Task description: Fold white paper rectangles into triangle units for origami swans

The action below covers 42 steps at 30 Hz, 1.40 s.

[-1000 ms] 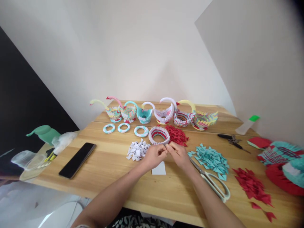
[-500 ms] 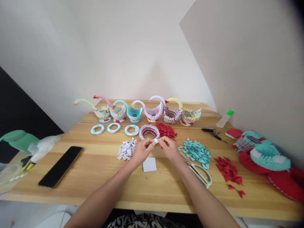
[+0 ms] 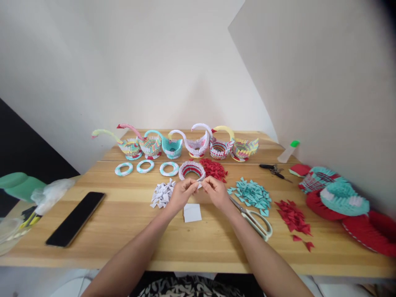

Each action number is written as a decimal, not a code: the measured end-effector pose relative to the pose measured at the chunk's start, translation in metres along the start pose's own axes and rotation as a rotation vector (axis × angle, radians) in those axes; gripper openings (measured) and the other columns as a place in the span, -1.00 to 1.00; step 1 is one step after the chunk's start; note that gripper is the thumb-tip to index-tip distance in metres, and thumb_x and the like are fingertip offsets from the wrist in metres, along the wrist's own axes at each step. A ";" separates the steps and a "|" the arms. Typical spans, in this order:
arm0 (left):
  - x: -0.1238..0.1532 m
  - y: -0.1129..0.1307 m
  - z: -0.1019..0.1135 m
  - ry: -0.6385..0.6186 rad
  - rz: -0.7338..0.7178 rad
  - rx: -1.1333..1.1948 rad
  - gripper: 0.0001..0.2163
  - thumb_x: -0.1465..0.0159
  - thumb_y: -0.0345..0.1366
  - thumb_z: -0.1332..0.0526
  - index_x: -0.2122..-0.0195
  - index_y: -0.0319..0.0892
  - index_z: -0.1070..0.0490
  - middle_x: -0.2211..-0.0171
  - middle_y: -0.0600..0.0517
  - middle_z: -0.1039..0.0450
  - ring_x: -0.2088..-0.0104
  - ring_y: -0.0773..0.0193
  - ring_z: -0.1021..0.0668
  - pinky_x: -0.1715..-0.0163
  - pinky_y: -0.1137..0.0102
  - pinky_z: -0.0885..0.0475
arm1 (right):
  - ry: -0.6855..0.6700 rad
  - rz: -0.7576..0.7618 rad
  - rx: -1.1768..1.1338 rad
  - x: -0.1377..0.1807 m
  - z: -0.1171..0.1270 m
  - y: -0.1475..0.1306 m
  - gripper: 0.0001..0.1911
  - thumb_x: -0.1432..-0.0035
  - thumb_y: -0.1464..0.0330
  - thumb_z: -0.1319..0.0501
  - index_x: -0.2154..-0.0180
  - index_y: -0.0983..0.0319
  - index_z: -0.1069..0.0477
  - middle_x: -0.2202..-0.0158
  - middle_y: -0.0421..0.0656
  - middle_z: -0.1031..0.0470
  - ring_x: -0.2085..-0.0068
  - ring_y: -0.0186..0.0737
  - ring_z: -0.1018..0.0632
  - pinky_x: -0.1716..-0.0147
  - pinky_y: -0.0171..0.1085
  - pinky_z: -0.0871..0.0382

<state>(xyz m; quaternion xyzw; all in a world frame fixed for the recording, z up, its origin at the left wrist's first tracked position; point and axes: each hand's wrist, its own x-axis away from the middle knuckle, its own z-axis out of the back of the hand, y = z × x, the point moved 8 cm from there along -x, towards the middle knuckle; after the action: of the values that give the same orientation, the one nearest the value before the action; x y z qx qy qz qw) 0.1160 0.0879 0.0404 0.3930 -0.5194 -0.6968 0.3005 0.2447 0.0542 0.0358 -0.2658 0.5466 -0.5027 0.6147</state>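
White paper piece (image 3: 200, 182) pinched between both hands, left hand (image 3: 182, 193), right hand (image 3: 215, 192), no legible writing

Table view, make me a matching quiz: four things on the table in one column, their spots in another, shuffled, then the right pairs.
Things:
1. phone
2. scissors
3. white folded pieces
4. teal folded pieces

Places:
A. just left of the left hand
B. far left on the table
C. right of the right hand, behind the scissors
D. beside the right forearm

Pairs: 1-B, 2-D, 3-A, 4-C
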 end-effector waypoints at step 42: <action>0.018 0.036 0.001 0.232 -0.523 -0.737 -0.87 -0.30 -0.39 -0.13 0.17 -0.15 -0.43 0.16 -0.08 -0.51 0.11 0.14 -0.51 0.12 0.28 -0.38 | 0.081 -0.085 -0.040 -0.001 -0.004 0.009 -0.79 -0.13 0.26 -0.20 0.24 0.21 -0.50 0.33 -0.16 -0.54 0.31 -0.22 -0.51 0.28 -0.28 -0.38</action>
<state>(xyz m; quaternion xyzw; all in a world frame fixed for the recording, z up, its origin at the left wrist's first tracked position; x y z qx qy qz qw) 0.1062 0.0634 0.0704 0.4532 -0.0837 -0.8386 0.2905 0.2440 0.0592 0.0269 -0.2804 0.5692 -0.5275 0.5650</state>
